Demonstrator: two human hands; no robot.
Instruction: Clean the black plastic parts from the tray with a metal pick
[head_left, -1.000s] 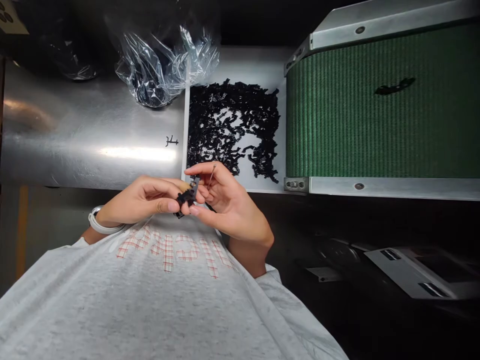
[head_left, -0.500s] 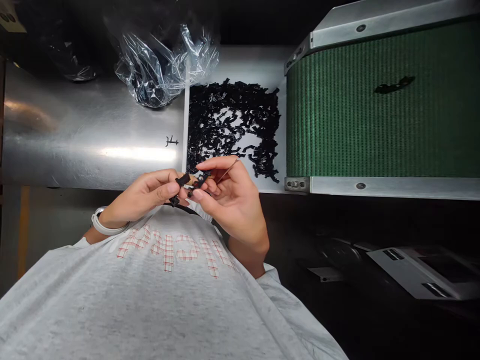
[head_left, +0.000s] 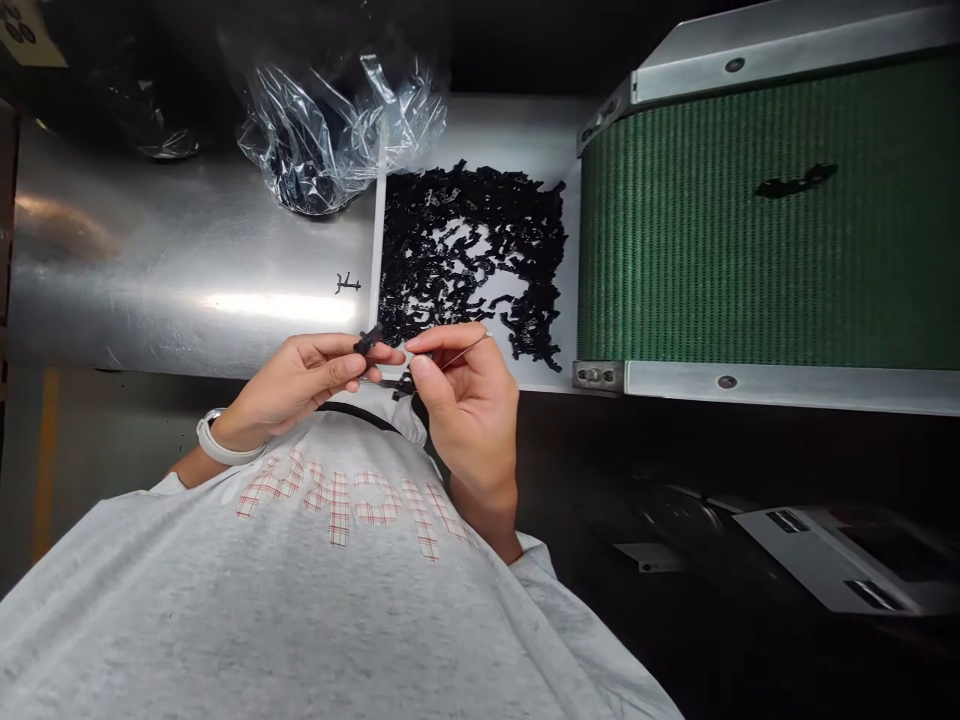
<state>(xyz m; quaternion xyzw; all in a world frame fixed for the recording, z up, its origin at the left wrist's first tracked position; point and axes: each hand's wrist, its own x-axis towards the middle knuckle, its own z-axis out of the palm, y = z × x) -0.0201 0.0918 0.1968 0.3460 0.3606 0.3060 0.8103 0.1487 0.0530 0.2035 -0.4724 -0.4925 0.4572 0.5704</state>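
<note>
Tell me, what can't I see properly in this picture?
All in the head view:
Black part in the left hand: partly covered by fingers.
Thin rod: lower end lost by the thumb of the right hand.
Plastic bag: shiny folds hide what's inside.
Small black pieces: too small and jumbled to count.
Green belt: cut off by the right edge.

Black part (head_left: 368,341), green belt (head_left: 697,250), red-plaid lettering (head_left: 340,508)
</note>
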